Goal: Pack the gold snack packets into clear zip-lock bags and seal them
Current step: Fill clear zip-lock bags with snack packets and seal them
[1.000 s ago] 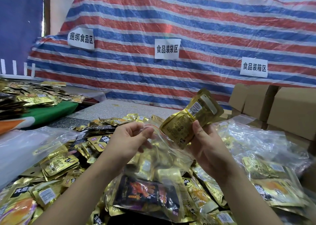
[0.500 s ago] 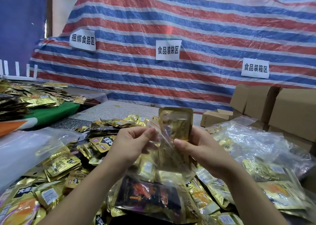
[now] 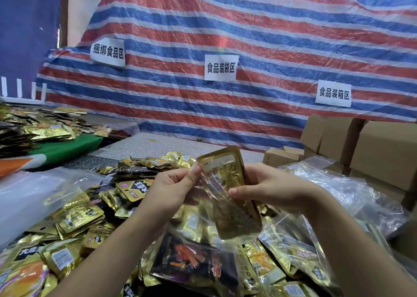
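My left grip (image 3: 173,185) is pinching the clear zip-lock bag's (image 3: 209,217) mouth at nine o'clock; my right grip (image 3: 268,187) is grasping the flat gold foil snack packet (image 3: 228,179), standing half inside it at centre.

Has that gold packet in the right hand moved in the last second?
Yes. The gold packet has swung left and down from near the cardboard boxes, going partway into the clear bag.

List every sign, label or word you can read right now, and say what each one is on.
"捆绑食品区": left white paper sign on the striped red, white and blue tarpaulin.
"食品装袋区": middle white paper sign.
"食品装箱区": right white paper sign.
Print on the loose gold foil snack packets: large black characters, too cropped and blurred to read.
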Demonstrator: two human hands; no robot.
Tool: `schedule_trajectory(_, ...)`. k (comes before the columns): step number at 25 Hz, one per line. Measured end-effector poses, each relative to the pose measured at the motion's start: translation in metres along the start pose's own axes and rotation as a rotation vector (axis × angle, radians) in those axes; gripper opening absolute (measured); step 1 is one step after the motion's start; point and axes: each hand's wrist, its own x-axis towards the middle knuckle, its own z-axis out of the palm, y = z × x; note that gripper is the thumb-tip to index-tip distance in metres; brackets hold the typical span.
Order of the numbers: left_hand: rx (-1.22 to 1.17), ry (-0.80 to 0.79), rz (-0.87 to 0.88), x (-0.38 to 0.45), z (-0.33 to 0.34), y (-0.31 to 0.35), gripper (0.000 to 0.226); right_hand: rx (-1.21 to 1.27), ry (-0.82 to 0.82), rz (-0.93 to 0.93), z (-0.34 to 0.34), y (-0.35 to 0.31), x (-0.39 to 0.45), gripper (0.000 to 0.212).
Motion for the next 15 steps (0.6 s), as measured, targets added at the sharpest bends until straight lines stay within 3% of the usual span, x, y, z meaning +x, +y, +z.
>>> schedule_trajectory(4,0.020,0.017,0.043,0.001,0.001,-0.002,0.031,-0.003,-0.016,0.070,-0.002,-0.003,-0.004,0.027)
schedule_trajectory(8,0.074,-0.013,0.064,-0.001,0.002,-0.002,0.030,-0.125,-0.047,0.143,-0.001,-0.008,-0.007,0.009)
schedule_trajectory(10,0.084,-0.039,0.063,-0.001,0.001,-0.001,0.030,-0.143,-0.043,0.225,-0.005,-0.013,-0.007,0.019)
schedule_trajectory(15,0.176,-0.125,0.060,-0.004,0.008,-0.003,0.037,-0.400,-0.266,0.326,0.006,-0.034,0.004,0.004)
